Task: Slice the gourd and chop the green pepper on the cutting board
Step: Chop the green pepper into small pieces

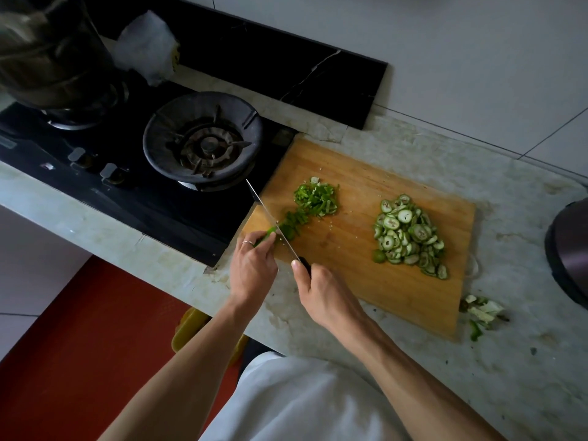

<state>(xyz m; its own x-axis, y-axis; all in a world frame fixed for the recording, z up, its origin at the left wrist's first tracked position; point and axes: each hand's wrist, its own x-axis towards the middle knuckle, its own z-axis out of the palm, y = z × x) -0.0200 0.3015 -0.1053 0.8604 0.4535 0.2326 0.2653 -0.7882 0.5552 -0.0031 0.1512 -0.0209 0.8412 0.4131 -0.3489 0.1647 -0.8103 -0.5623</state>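
A wooden cutting board (359, 275) lies on the marble counter. A pile of round gourd slices (409, 235) covers its right part. Chopped green pepper pieces (315, 198) lie in a heap at its upper left, with a trail of cut bits leading down to the uncut pepper strip (269, 233). My left hand (253, 265) pinches that strip at the board's left corner. My right hand (321, 294) grips the black handle of a knife (273, 222), whose blade crosses the pepper just right of my left fingertips.
A black gas hob with a burner ring (203, 141) sits directly left of the board, and a dark pot (51, 55) stands on the far burner. Vegetable scraps (480, 311) lie on the counter right of the board. A dark round appliance (569, 249) stands at the right edge.
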